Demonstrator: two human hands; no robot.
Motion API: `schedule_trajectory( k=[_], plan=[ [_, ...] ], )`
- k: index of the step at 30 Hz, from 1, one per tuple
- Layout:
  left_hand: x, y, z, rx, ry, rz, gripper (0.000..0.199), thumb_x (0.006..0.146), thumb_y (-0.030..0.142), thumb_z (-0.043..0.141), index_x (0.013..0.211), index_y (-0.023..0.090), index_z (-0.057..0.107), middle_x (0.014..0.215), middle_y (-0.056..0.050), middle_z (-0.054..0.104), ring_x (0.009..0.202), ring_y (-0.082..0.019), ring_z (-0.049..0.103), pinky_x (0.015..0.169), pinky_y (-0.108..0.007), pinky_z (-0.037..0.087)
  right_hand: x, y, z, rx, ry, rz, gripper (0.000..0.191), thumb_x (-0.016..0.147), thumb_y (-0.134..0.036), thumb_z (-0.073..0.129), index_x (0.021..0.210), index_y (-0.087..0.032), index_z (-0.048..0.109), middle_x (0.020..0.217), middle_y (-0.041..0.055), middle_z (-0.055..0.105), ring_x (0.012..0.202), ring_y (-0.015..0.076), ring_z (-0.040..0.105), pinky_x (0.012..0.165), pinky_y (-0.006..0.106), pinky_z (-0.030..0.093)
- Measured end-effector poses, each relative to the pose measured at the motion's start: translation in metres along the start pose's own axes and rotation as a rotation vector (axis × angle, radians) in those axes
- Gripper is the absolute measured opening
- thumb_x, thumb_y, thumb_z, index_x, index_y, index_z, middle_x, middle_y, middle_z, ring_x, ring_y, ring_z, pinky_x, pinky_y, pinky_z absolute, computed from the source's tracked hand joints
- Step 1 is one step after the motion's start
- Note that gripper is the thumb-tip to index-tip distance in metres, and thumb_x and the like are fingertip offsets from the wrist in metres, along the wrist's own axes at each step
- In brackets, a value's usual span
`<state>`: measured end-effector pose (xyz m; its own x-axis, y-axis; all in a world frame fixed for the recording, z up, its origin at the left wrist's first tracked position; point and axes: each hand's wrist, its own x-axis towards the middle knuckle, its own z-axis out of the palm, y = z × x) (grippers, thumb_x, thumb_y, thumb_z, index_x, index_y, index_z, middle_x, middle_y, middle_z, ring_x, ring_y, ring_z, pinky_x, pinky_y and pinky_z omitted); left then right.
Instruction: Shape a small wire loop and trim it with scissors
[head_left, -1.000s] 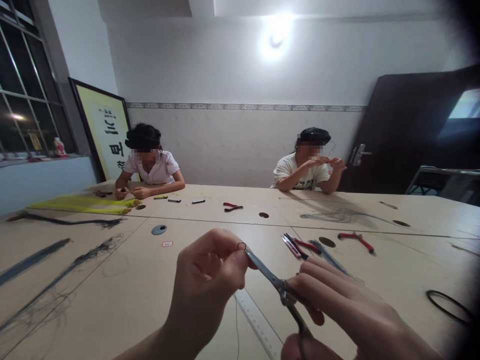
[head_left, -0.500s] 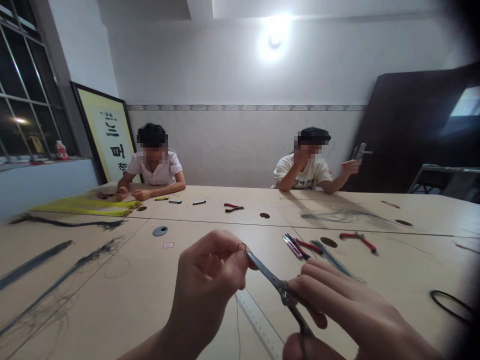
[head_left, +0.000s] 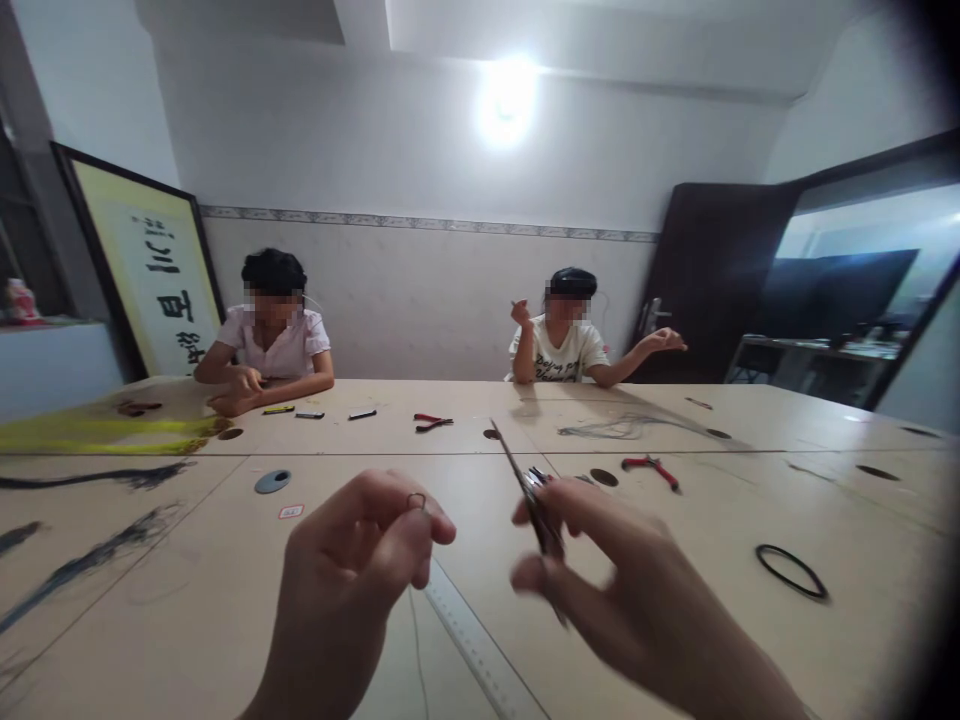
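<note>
Between the thumb and forefinger of my left hand a small loop of thin cord is pinched, its top standing above the fingertips. A thin strand hangs below that hand toward the table. My right hand, a little smeared by motion, grips a pair of scissors with the blades pointing up and away, apart from the loop. Beneath the hands a ruler lies slanted on the table.
Red-handled pliers and another pair of pliers lie farther back. A black ring is at right. Dark cord bundles and yellow cords lie at left. Two people sit across the table.
The scissors have come away from the loop and moved right with my right hand, tilting upward. My left hand still pinches the loop. The view has swung right; the far-right person's hands have moved.
</note>
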<state>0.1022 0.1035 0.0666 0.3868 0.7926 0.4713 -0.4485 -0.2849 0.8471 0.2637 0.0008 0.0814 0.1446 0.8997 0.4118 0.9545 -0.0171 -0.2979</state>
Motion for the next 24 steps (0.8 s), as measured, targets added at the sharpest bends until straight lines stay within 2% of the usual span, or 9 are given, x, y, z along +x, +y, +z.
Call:
schedule_trajectory(
  k=[2, 4, 6, 9, 13, 17, 21, 24],
  plan=[
    [0.001, -0.002, -0.004, 0.011, -0.003, 0.015, 0.019, 0.075, 0.015, 0.066, 0.059, 0.025, 0.067, 0.062, 0.005, 0.063, 0.051, -0.009, 0.053, 0.048, -0.019, 0.045, 0.02, 0.013, 0.01, -0.12, -0.13, 0.146, 0.028, 0.098, -0.04, 0.045, 0.086, -0.02, 0.059, 0.082, 0.0013, 0.066, 0.074, 0.0161, 0.062, 0.069, 0.032, 0.049],
    [0.002, -0.003, -0.006, 0.035, -0.008, 0.033, 0.019, 0.074, 0.015, 0.066, 0.057, 0.024, 0.066, 0.061, 0.005, 0.063, 0.049, -0.009, 0.052, 0.047, -0.02, 0.047, 0.039, 0.031, 0.031, -0.209, -0.273, 0.262, 0.03, 0.095, -0.042, 0.054, 0.082, -0.016, 0.062, 0.08, 0.0024, 0.065, 0.077, 0.0174, 0.064, 0.073, 0.036, 0.051],
    [0.003, -0.003, -0.006, 0.056, -0.002, 0.044, 0.02, 0.073, 0.014, 0.065, 0.055, 0.023, 0.065, 0.06, 0.004, 0.061, 0.048, -0.01, 0.052, 0.047, -0.021, 0.048, 0.053, 0.048, 0.057, -0.268, -0.417, 0.38, 0.025, 0.091, -0.04, 0.062, 0.091, -0.015, 0.064, 0.09, 0.0032, 0.066, 0.079, 0.0166, 0.064, 0.074, 0.036, 0.054],
    [0.003, -0.001, -0.002, 0.068, 0.031, 0.033, 0.019, 0.071, 0.015, 0.065, 0.053, 0.023, 0.064, 0.058, 0.005, 0.06, 0.047, -0.008, 0.051, 0.046, -0.019, 0.047, 0.062, 0.067, 0.095, -0.299, -0.505, 0.453, 0.024, 0.092, -0.036, 0.062, 0.104, -0.015, 0.063, 0.105, 0.0058, 0.065, 0.09, 0.019, 0.064, 0.08, 0.039, 0.054],
    [0.002, 0.001, 0.004, 0.047, 0.097, 0.006, 0.02, 0.069, 0.014, 0.063, 0.051, 0.023, 0.062, 0.057, 0.007, 0.059, 0.047, -0.006, 0.05, 0.046, -0.015, 0.044, 0.06, 0.082, 0.124, -0.267, -0.54, 0.456, 0.024, 0.093, -0.034, 0.06, 0.108, -0.016, 0.062, 0.108, 0.0062, 0.064, 0.093, 0.0198, 0.064, 0.081, 0.039, 0.054],
    [0.001, 0.002, 0.006, 0.005, -0.007, 0.007, 0.021, 0.071, 0.011, 0.061, 0.054, 0.022, 0.065, 0.054, 0.005, 0.062, 0.05, -0.008, 0.053, 0.048, -0.017, 0.045, 0.055, 0.097, 0.135, -0.238, -0.557, 0.41, 0.023, 0.093, -0.033, 0.061, 0.107, -0.015, 0.062, 0.107, 0.0058, 0.064, 0.093, 0.0197, 0.064, 0.081, 0.039, 0.054],
    [0.001, 0.007, 0.008, -0.098, -0.027, -0.032, 0.019, 0.067, 0.006, 0.059, 0.054, 0.02, 0.061, 0.056, 0.004, 0.066, 0.047, -0.007, 0.049, 0.047, -0.017, 0.042, 0.054, 0.113, 0.146, -0.216, -0.529, 0.333, 0.025, 0.093, -0.033, 0.06, 0.111, -0.016, 0.06, 0.108, 0.0059, 0.063, 0.091, 0.0193, 0.064, 0.078, 0.038, 0.055],
    [0.002, 0.013, 0.012, -0.162, -0.035, -0.068, 0.016, 0.065, 0.007, 0.059, 0.054, 0.019, 0.058, 0.055, 0.004, 0.066, 0.043, -0.005, 0.044, 0.045, -0.017, 0.04, 0.054, 0.124, 0.155, -0.206, -0.448, 0.31, 0.023, 0.093, -0.033, 0.06, 0.107, -0.015, 0.061, 0.101, 0.0046, 0.064, 0.083, 0.0166, 0.065, 0.072, 0.034, 0.055]
  ],
)
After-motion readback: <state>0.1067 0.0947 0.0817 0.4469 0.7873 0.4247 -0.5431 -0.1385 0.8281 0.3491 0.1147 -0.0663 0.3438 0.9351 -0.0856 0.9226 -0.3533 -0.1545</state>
